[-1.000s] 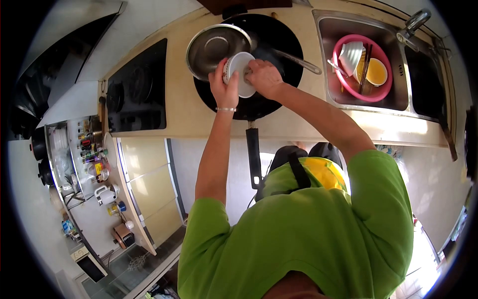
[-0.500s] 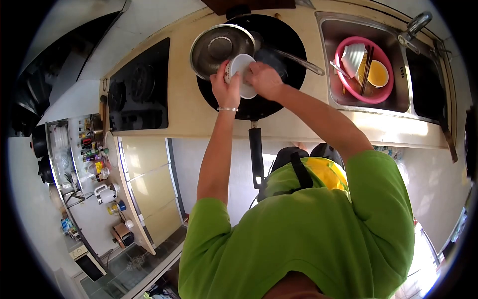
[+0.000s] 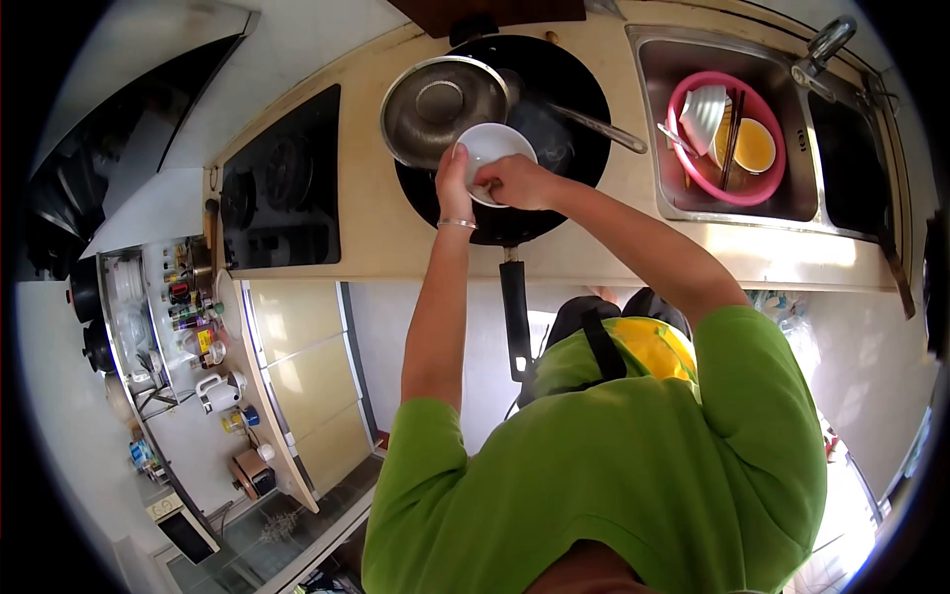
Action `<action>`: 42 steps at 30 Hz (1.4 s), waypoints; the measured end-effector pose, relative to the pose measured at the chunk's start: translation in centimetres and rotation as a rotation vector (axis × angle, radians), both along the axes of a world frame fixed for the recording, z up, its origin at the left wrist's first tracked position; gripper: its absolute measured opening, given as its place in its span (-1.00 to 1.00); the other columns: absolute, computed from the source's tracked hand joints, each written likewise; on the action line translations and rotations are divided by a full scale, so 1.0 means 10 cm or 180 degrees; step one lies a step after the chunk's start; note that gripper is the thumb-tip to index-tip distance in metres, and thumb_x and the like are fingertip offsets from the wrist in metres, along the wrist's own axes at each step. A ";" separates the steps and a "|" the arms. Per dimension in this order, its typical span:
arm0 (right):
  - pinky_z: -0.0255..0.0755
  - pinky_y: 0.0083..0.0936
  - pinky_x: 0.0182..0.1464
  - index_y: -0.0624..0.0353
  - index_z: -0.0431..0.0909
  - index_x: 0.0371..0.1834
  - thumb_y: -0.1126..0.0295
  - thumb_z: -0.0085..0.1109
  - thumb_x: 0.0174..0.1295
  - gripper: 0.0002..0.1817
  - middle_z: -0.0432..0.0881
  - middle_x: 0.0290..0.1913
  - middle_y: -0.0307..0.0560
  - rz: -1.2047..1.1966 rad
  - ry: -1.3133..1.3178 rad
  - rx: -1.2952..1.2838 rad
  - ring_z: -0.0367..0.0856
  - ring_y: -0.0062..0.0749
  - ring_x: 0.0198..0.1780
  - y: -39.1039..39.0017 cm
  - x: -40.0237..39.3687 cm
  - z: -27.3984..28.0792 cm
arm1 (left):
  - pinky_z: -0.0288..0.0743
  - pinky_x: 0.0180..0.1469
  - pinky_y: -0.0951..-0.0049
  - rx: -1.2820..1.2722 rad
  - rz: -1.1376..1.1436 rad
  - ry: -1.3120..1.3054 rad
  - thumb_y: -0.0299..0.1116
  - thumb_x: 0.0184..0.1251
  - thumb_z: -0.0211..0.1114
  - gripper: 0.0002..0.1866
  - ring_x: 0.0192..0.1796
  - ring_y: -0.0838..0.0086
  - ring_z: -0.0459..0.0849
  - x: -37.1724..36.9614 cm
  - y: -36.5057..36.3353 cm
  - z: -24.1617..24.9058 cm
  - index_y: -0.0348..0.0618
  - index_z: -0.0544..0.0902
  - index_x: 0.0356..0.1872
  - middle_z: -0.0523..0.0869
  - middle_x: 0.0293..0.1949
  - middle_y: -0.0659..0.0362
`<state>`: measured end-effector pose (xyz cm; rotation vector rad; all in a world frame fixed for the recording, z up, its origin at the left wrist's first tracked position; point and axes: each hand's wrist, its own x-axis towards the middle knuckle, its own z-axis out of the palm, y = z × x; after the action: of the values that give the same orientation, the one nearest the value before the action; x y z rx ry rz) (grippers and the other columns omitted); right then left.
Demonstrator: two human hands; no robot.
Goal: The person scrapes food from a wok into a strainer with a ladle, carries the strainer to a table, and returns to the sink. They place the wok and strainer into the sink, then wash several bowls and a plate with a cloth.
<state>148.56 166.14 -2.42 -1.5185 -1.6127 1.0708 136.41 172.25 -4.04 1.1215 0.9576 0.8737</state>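
Note:
My left hand [image 3: 454, 190] is closed on the side of a white bowl [image 3: 502, 145], which it holds tilted over the black wok [image 3: 577, 79]. The fingers of my right hand [image 3: 520, 182] are curled together inside the bowl near its lower rim. What they pinch, if anything, is hidden. Just behind the bowl, a round, shiny metal-rimmed piece [image 3: 421, 119], perhaps a lid or a basin, rests over the wok's left part. A metal utensil handle [image 3: 604, 129] sticks out over the wok's right rim. The wok's long black handle [image 3: 516, 322] points toward my body.
To the right, a steel sink [image 3: 683, 201] holds a pink basin [image 3: 779, 163] with bowls and dark chopsticks [image 3: 732, 139]. A faucet [image 3: 829, 45] stands behind it. A black cooktop [image 3: 287, 178] lies at left, with a shelf of bottles [image 3: 198, 317] beyond.
The bowl has moved down slightly and tipped so its inside shows more. My left hand has shifted down and right, and my right fingers have curled inside the bowl.

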 end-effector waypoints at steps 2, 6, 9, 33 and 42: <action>0.35 -0.37 -0.12 0.06 0.57 -0.36 0.48 0.04 -0.15 -0.77 0.51 -0.30 0.02 0.0167 -0.1082 -0.0119 0.51 -0.20 -0.21 -0.11 0.04 0.04 | 0.27 -0.02 0.50 0.0387 0.0137 0.0265 -0.19 0.13 0.11 -0.59 -0.12 0.45 0.44 0.05 -0.03 -0.03 -0.31 0.44 -0.09 0.51 -0.16 0.13; 0.44 -0.35 -0.32 0.12 0.50 -0.45 0.35 0.10 -0.16 -0.83 0.43 -0.35 0.12 -0.0785 -0.2242 0.1008 0.51 -0.08 -0.28 0.10 0.14 -0.10 | 0.29 -0.04 0.52 0.0990 0.0368 0.0759 -0.30 0.09 0.14 -0.59 -0.13 0.47 0.46 0.21 -0.17 0.12 -0.33 0.41 -0.06 0.52 -0.15 0.11; 0.46 -0.36 -0.38 0.14 0.44 -0.41 0.38 0.08 -0.14 -0.81 0.43 -0.33 0.11 -0.1360 -0.1553 0.0822 0.53 -0.07 -0.30 0.26 0.10 -0.05 | 0.32 -0.07 0.53 0.0477 0.0388 0.0478 -0.27 0.11 0.12 -0.60 -0.15 0.46 0.48 0.21 -0.16 0.09 -0.27 0.41 -0.05 0.52 -0.16 0.13; 0.39 -0.38 -0.23 0.08 0.46 -0.30 0.49 0.06 -0.15 -0.74 0.56 -0.35 -0.01 -0.0916 0.0240 0.0614 0.54 -0.18 -0.30 0.31 -0.12 0.04 | 0.30 -0.06 0.53 -0.0469 0.0473 -0.0310 -0.22 0.18 0.05 -0.60 -0.12 0.52 0.45 0.06 -0.09 0.12 -0.32 0.41 -0.05 0.52 -0.17 0.17; 0.41 -0.38 -0.18 -0.02 0.60 -0.38 0.50 0.04 -0.17 -0.75 0.54 -0.31 0.03 0.0304 -0.0775 0.0176 0.51 -0.16 -0.21 -0.05 0.07 0.06 | 0.30 -0.13 0.45 0.2980 0.0036 0.1398 -0.42 -0.12 0.20 -0.56 -0.27 0.33 0.40 -0.16 -0.09 0.32 -0.15 0.47 -0.08 0.40 -0.33 0.09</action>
<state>149.29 165.67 -1.82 -1.5978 -1.8814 0.9103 134.82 171.30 -0.81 2.1744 0.9082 1.1492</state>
